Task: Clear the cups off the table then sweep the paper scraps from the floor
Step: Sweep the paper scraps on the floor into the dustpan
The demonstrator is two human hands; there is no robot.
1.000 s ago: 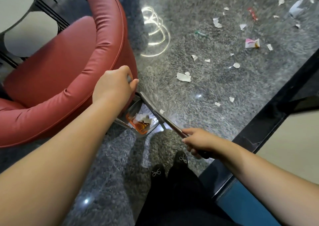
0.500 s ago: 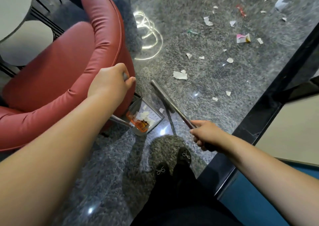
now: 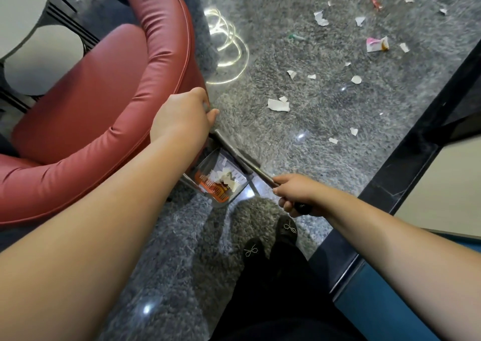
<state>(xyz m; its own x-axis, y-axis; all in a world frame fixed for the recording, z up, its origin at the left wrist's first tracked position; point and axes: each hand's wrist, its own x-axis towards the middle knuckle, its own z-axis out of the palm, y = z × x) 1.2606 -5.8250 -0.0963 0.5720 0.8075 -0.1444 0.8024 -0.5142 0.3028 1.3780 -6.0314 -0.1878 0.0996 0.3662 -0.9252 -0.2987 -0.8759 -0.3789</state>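
The left hand is fisted around the top of a dustpan handle, beside the red armchair. The right hand grips the metal broom handle, which slants across the dustpan holding white paper scraps. More paper scraps lie scattered on the grey speckled floor, farther right.

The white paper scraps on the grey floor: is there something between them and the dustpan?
Nothing visible blocks them. Open grey floor lies between the nearest paper scraps and the dustpan. The red chair stands to the left, beside that path, and the right hand holds the broom handle over the pan.
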